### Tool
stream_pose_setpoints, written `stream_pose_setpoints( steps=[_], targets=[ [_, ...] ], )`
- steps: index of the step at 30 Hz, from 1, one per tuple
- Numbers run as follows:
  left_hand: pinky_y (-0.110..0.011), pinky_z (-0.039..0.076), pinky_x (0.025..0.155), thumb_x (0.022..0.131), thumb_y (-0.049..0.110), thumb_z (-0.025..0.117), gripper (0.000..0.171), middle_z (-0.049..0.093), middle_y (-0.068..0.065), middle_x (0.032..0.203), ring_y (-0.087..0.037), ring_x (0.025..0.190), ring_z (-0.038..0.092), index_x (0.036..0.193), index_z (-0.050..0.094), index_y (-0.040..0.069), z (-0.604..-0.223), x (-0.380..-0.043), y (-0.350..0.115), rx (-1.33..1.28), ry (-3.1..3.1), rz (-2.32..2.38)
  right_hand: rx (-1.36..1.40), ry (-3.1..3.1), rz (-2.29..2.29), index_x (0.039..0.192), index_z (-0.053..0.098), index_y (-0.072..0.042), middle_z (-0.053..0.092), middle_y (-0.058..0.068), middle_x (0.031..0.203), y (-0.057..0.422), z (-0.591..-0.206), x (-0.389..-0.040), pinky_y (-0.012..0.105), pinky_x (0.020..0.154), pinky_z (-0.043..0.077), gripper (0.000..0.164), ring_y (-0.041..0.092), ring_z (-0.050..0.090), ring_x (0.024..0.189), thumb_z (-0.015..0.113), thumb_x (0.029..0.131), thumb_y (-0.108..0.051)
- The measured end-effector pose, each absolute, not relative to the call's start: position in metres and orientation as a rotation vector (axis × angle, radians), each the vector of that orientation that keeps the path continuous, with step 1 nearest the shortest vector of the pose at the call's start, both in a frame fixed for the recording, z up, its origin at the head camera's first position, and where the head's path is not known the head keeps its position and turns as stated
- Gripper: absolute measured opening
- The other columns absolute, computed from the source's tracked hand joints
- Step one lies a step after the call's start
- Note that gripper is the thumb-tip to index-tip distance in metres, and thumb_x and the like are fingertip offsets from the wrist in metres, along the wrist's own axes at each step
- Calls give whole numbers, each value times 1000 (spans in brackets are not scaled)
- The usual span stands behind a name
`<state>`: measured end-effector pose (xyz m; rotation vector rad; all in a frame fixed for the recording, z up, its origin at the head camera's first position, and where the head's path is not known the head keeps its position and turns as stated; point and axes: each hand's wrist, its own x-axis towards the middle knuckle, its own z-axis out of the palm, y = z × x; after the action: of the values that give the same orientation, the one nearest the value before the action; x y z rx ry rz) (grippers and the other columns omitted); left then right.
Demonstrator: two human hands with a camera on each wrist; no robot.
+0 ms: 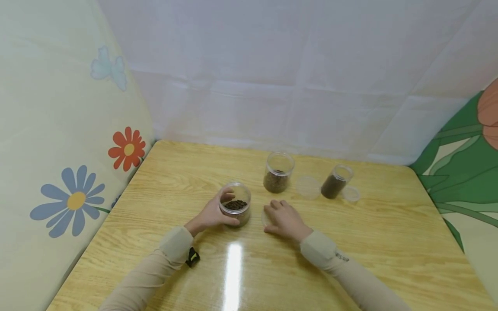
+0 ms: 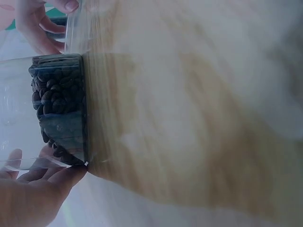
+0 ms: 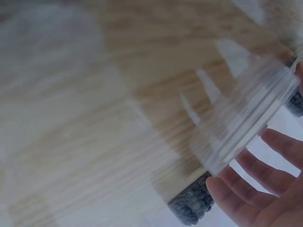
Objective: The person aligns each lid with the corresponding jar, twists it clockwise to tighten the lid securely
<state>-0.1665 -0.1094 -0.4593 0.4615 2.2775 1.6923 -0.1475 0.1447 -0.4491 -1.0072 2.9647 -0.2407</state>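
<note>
My left hand (image 1: 213, 212) grips a clear round jar (image 1: 243, 219) by its side, thumb in front and fingers behind. The jar is uncovered and partly filled with dark coffee beans (image 1: 235, 205); its bean-filled base shows close up in the left wrist view. Just to the right, my right hand (image 1: 287, 221) holds a clear round lid (image 1: 266, 217) by its rim, thumb and fingers spread around it. Most of that lid is hidden under the hand in the head view, but the lid (image 3: 248, 120) shows in the right wrist view.
Behind the hands stands another open jar (image 1: 277, 181) with brown contents. A flat clear lid (image 1: 308, 187) lies beside it. Farther right are a narrower jar (image 1: 332, 185) with dark contents and a small lid (image 1: 352, 194). A white curtain (image 1: 249, 103) hangs behind the wooden table (image 1: 389, 242).
</note>
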Motion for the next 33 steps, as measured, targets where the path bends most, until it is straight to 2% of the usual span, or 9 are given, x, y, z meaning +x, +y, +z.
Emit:
stream_pose_setpoints(
  steps=[16,24,33],
  targets=[
    [-48,25,103,56,5,85,96,44,-20,131,-34,123,38,135,30,7,-460,-166,-108,465,2279,1692,-980,2983,-243,118,56,-1,53,16,111,158,-450,-141,44,79,46,63,33,51,97,72,73,-41],
    [-50,24,103,57,8,85,95,44,-20,131,-34,123,38,135,30,6,-460,-167,-109,479,2286,1688,-975,2990,-231,118,56,-1,53,19,114,164,-451,-138,46,81,46,63,35,51,100,71,73,-41],
    [-50,24,103,57,8,85,95,44,-20,131,-34,123,38,134,31,8,-460,-166,-109,485,2293,1684,-955,2991,-256,119,56,-2,53,17,114,166,-452,-137,44,81,46,63,33,51,100,71,73,-42]
  ],
)
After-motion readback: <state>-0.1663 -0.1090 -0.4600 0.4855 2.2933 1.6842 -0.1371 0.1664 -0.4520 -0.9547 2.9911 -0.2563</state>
